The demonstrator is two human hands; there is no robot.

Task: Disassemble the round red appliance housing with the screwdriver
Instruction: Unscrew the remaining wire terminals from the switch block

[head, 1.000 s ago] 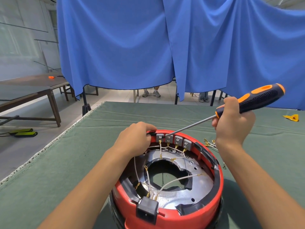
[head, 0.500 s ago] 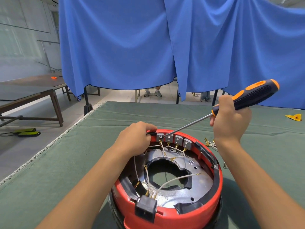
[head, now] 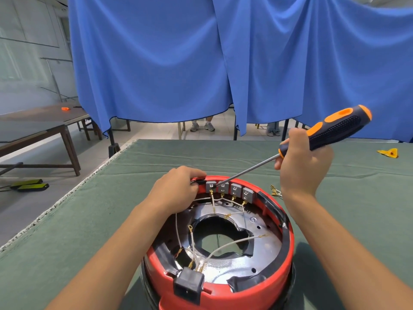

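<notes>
Housing: round red appliance housing (head: 288, 253) sits open side up on green table cloth (head: 78, 231), bottom centre of view, btwn both forearms.
Inside: silver metal plate (head: 266, 245) w/ big centre hole; thin white wires (head: 230, 243) cross it, gold terminals on ends.
Terminal blocks: row of 4 grey blocks (head: 230, 190) on inner rim at 12 o'clock of housing, gold clips hanging under each.
Socket: black plug socket (head: 188, 286) on rim at 6 o'clock.
L hand: left hand (head: 176, 191) on rim at approx 11 o'clock, fingers curled over the edge, gripping rim + a black bit just beside leftmost grey block.
R hand: right hand (head: 304, 164) raised at approx 2 o'clock from housing, fist wrapped round front of the handle.
Tool: screwdriver (head: 335, 128), black/orange handle pointing up-right, long steel shaft slanting down-left; tip at leftmost grey block, btwn 1st and 2nd. Can't tell if tip is seated in a screw.
Loose bits: small gold terminals (head: 274, 191) on cloth at 2 o'clock, just outside rim; yellow scrap (head: 388, 152) at far 3 o'clock edge of table.
Backdrop: blue curtain (head: 156, 63) across 12 o'clock; brown bench (head: 44, 124) at 9 o'clock.
</notes>
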